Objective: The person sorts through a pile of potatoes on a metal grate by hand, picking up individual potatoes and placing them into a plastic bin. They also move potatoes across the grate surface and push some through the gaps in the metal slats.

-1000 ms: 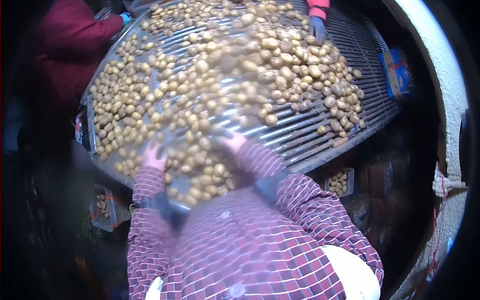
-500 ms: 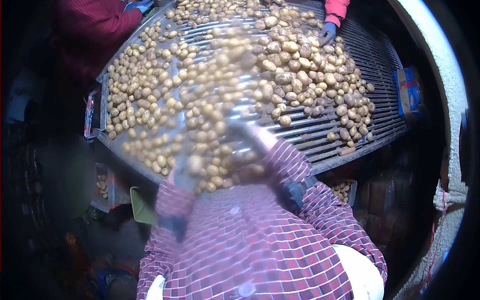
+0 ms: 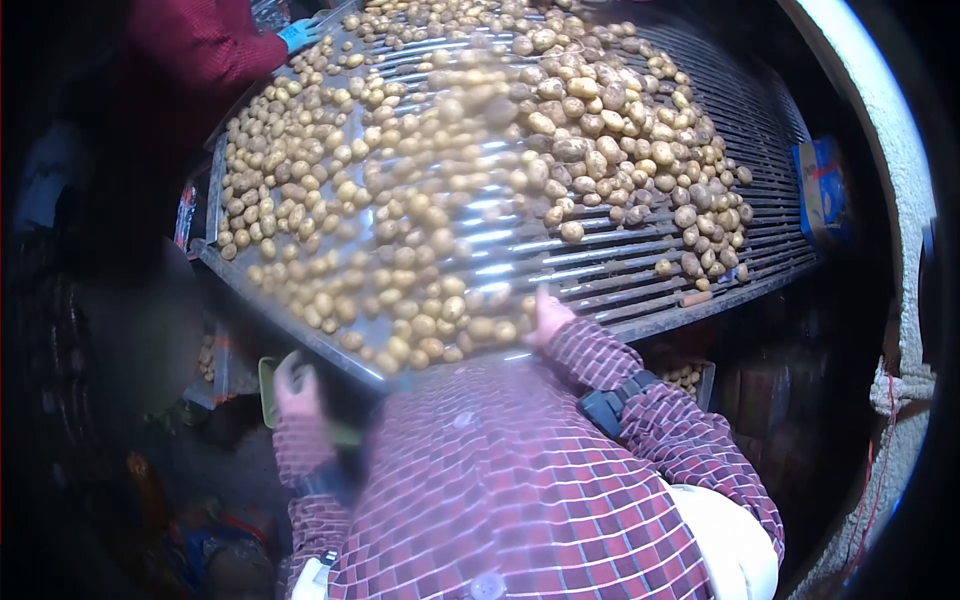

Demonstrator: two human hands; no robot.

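Observation:
Potatoes (image 3: 425,325) lie spread over the near left part of a slatted metal sorting table (image 3: 590,283), up to its front edge. My right hand (image 3: 552,318) is at that edge, beside the nearest potatoes, with one digit pointing up; the rest of its fingers are hidden or blurred. Off the table's front left side, my left hand (image 3: 297,388) hangs above a green container (image 3: 267,385). Motion smears its fingers, and whether it holds a potato does not show.
A larger heap of potatoes (image 3: 610,130) covers the table's far right. At the upper left, another person's gloved hand (image 3: 298,35) rests by the rim. A blue box (image 3: 820,187) stands at the right edge. Below the table is a crate of potatoes (image 3: 685,378).
My left hand has moved left off the table, over the green container. My right hand has drawn back to the front edge. The other person's hand at the upper right has left view.

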